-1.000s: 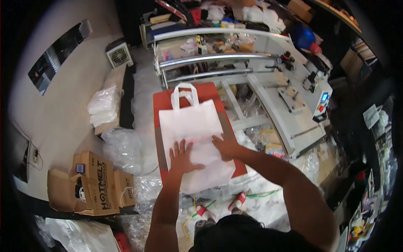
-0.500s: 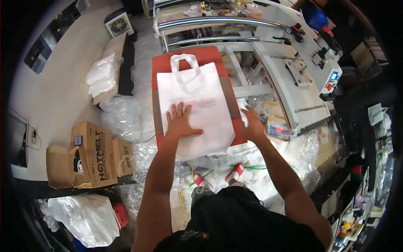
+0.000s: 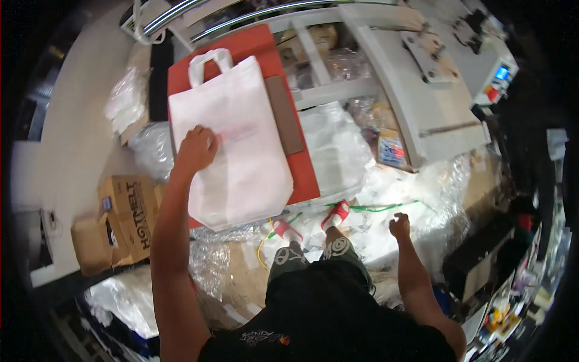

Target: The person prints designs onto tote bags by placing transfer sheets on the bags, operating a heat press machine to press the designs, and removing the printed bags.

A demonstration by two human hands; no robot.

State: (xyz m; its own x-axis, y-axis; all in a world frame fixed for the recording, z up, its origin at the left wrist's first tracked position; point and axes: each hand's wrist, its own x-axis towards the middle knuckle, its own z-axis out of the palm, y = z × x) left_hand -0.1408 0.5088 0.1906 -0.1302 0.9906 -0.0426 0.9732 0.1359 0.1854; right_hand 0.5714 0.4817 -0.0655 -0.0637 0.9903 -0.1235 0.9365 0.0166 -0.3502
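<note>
A white cloth-like tote bag [image 3: 241, 163] with loop handles lies flat on a red board [image 3: 301, 181]. Faint reddish print shows around its middle. My left hand [image 3: 198, 148] is at the bag's left part, fingers curled down and closed on its upper face. How much fabric sits in the fingers is hidden by the hand. A brown strip [image 3: 283, 114] shows on the board along the bag's right side. Off to the right, well apart from the bag and over the plastic-strewn floor, my right hand [image 3: 399, 225] has its fingers curled in; nothing shows in it.
A grey machine frame [image 3: 386, 66] with a small control box [image 3: 497, 81] stands beyond and right of the board. White sheeting [image 3: 335, 145] hangs beside the board. Cardboard boxes [image 3: 126, 211] and bagged plastic [image 3: 151, 148] stand at left. A green cord [image 3: 380, 208] crosses the floor.
My left hand has gone from spread flat to curled on the bag. My right hand has swung back right, away from the board. The bag sits further left on the board; the view has shifted.
</note>
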